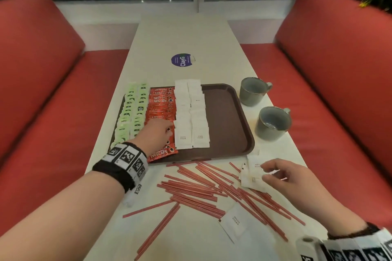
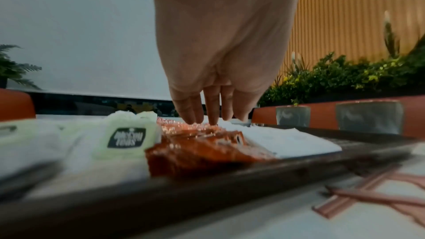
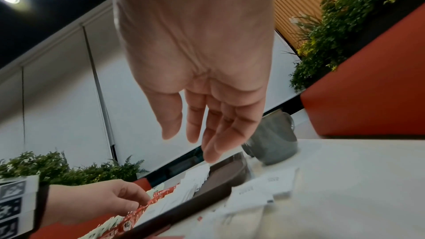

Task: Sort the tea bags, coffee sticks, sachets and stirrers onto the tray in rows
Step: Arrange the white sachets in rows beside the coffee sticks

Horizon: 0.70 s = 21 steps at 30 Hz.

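the brown tray (image 1: 229, 121) lies on the white tabletop (image 1: 186, 36). on it, from left to right, are two rows of green tea bags (image 1: 132, 112), a row of red coffee sticks (image 1: 161, 104) and two rows of white sachets (image 1: 191, 112); the right part of the tray is bare. the left hand (image 1: 157, 133) reaches over the near end of the coffee row, its straight fingers (image 2: 212, 108) touching the red sticks with their tips, and it holds nothing. the right hand (image 1: 284, 178) hovers over a small pile of loose sachets (image 1: 252, 174) on the tabletop, just beside the near right corner of the tray; its fingers (image 3: 220, 124) are relaxed and a little spread, with nothing in them. many red stirrers (image 1: 212, 193) lie scattered on the tabletop in front of the tray, and one more sachet (image 1: 234, 222) lies among them, nearer to the person. two grey cups (image 1: 272, 123) stand on the tabletop to the right of the tray.
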### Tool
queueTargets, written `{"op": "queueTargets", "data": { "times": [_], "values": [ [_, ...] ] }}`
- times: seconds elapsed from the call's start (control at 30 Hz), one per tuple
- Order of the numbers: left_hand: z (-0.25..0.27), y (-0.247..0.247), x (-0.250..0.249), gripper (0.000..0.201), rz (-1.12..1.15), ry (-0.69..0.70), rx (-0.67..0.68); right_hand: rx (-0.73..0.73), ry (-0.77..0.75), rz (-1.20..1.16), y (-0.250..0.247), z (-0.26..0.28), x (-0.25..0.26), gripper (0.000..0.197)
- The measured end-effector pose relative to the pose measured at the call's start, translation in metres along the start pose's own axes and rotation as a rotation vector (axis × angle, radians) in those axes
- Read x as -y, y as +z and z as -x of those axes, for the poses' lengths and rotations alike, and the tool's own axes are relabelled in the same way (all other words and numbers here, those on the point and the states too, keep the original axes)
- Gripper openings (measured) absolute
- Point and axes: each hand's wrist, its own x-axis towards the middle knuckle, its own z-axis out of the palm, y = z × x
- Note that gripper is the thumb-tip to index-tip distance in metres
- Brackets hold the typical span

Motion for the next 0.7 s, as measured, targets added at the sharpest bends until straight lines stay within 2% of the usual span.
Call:
{"op": "queueTargets", "data": {
  "times": [0.13,0.27,0.53,0.7],
  "values": [
    [-0.012,0.011,-0.001,0.036,-0.076,-0.007,0.062,0.046,0.034,-0.007,0.005,0.015,-0.014,0.016],
    [-0.016,0.013,0.001,0.036,-0.071,-0.011,0.061,0.080,0.062,-0.002,0.004,0.021,-0.020,0.013],
    [0.011,-0.009,0.007,0.030,0.087,0.018,-0.046,0.049,0.056,0.005,-0.008,0.012,-0.024,0.017],
    [0.032,-0.015,0.017,0.034,-0.091,-0.027,0.155,0.035,0.049,-0.006,-0.008,0.008,-0.025,0.017]
  ]
}}
